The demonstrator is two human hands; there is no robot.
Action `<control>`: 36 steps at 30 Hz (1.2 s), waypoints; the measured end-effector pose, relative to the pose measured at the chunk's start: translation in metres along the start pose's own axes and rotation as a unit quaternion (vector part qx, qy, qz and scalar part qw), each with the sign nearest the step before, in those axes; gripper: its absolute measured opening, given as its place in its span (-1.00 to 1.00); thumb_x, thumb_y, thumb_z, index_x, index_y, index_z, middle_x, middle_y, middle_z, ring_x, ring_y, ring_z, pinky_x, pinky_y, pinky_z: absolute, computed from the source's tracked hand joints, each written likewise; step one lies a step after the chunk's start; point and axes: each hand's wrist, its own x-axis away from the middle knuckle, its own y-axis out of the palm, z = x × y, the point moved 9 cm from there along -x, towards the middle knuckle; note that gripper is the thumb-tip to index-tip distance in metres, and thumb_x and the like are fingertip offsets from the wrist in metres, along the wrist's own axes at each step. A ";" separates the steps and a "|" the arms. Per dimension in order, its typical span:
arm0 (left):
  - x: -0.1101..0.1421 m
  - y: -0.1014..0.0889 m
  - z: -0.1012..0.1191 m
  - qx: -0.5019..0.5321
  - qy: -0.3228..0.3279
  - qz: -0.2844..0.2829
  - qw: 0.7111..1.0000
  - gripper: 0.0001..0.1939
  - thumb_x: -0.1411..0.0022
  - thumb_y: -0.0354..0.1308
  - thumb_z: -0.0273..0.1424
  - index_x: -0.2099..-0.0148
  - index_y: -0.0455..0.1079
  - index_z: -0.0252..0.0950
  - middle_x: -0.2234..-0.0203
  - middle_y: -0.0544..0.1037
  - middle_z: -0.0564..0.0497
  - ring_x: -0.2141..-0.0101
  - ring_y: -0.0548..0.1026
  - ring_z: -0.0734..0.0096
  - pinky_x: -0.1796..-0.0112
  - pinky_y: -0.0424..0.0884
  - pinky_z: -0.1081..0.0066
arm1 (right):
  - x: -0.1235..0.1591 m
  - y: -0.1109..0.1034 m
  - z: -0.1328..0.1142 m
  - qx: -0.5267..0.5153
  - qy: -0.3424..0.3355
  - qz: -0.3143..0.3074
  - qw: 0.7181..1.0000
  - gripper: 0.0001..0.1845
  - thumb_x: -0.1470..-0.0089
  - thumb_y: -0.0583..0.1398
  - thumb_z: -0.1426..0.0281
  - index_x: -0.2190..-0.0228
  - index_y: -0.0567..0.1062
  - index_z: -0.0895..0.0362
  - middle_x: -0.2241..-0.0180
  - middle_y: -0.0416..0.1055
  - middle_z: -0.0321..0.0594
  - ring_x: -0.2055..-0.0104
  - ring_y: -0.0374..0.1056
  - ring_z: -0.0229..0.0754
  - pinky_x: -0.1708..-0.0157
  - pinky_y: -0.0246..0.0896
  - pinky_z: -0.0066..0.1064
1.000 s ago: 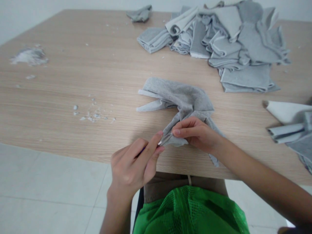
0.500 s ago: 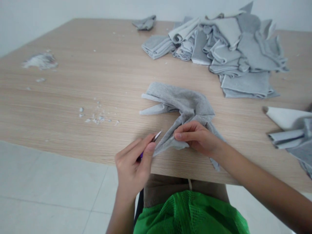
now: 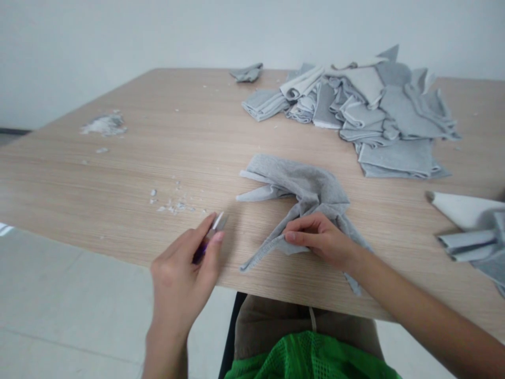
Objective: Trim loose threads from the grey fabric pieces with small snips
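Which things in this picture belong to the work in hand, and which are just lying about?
In hand:
bladed tool, in the left hand
grey cloth, in the right hand

Seemingly lying about:
piled cloths behind
lone cloth, far back
cloths at right
white clump, left
scattered bits

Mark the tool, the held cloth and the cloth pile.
Tool [image 3: 216,225]: head view, on its metal blade.
Held cloth [image 3: 305,179]: head view, on its upper gray part.
Cloth pile [image 3: 365,113]: head view, near its middle.
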 end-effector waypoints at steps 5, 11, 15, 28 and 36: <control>0.009 0.007 0.048 0.171 0.072 -0.083 0.979 -0.61 -0.33 0.20 -0.45 -0.19 0.44 -0.21 0.29 0.58 0.02 0.36 0.53 0.48 0.35 0.45 0.49 | 0.002 0.005 -0.005 0.020 -0.018 -0.014 1.000 -0.82 0.02 0.42 0.28 0.48 0.65 0.15 0.56 0.42 -0.33 0.49 0.22 -0.34 0.43 0.12 -0.45; 0.011 0.021 0.076 0.145 0.160 -0.104 0.971 -0.52 -0.31 0.21 -0.49 -0.26 0.36 -0.21 0.43 0.41 0.09 0.51 0.37 0.56 0.49 0.33 0.51 | 0.003 0.003 -0.006 -0.006 -0.026 -0.011 1.000 -0.80 0.03 0.42 0.26 0.48 0.65 0.15 0.56 0.43 -0.32 0.50 0.23 -0.33 0.42 0.13 -0.43; 0.010 0.021 0.076 0.144 0.170 -0.088 0.971 -0.53 -0.32 0.20 -0.50 -0.25 0.36 -0.23 0.43 0.41 0.10 0.51 0.36 0.57 0.51 0.30 0.51 | 0.004 0.001 -0.004 -0.024 -0.020 -0.003 1.000 -0.81 0.04 0.43 0.28 0.47 0.66 0.15 0.56 0.43 -0.33 0.49 0.23 -0.34 0.42 0.12 -0.45; 0.011 0.027 0.076 0.141 0.178 -0.086 0.970 -0.58 -0.31 0.21 -0.52 -0.20 0.40 -0.30 0.41 0.44 0.07 0.47 0.41 0.56 0.51 0.30 0.51 | 0.002 0.002 -0.001 -0.053 -0.005 -0.021 0.998 -0.84 0.06 0.44 0.29 0.48 0.67 0.13 0.56 0.43 -0.33 0.49 0.22 -0.34 0.43 0.13 -0.46; 0.012 0.027 0.078 0.143 0.183 -0.080 0.969 -0.61 -0.33 0.20 -0.53 -0.19 0.41 -0.31 0.43 0.41 0.09 0.46 0.42 0.57 0.54 0.25 0.52 | 0.003 0.004 -0.004 -0.057 0.001 -0.025 0.998 -0.85 0.05 0.43 0.31 0.49 0.66 0.14 0.56 0.43 -0.32 0.49 0.23 -0.32 0.42 0.15 -0.44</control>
